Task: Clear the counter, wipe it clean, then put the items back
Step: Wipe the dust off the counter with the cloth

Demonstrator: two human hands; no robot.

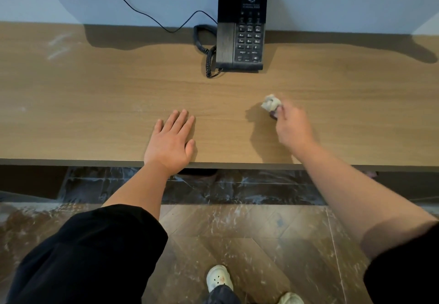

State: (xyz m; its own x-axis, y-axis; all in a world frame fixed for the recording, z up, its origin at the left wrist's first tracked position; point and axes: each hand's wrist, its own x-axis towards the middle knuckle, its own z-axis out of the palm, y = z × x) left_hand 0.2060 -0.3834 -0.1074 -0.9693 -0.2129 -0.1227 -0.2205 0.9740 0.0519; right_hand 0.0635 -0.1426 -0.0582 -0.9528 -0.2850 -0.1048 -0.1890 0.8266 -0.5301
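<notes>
Counter (95, 113) bears left hand (171, 142), fingers (183, 121) flat together; right hand (292, 128) seemingly pinches a blurred, crumpled cloth (270, 103).

A pale blue-grey wall (332, 0) fills the top of the view. Lower down runs a dark marble strip (261, 189) with white veins. In front of it lies a brown wooden floor (273, 244) with whitish smears. Two cream shoes stand there, one with holes (218, 277), the other (291, 298) cut by the bottom edge.
</notes>
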